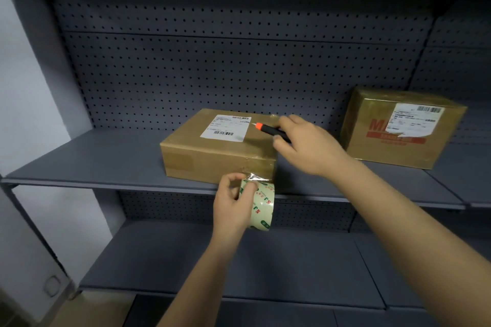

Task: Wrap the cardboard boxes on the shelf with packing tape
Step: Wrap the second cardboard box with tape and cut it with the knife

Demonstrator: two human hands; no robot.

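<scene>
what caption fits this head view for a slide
Left hand holds tape roll by the box; right hand holds a cutter.

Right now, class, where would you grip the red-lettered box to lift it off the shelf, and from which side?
Probably its left and right walls, reached from the front: the red-lettered box sits on the shelf with the pegboard close behind it, and both side walls stand clear of anything else.

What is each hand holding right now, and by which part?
The left hand grips the tape roll by its rim. The right hand holds the utility knife by its black handle.
</scene>
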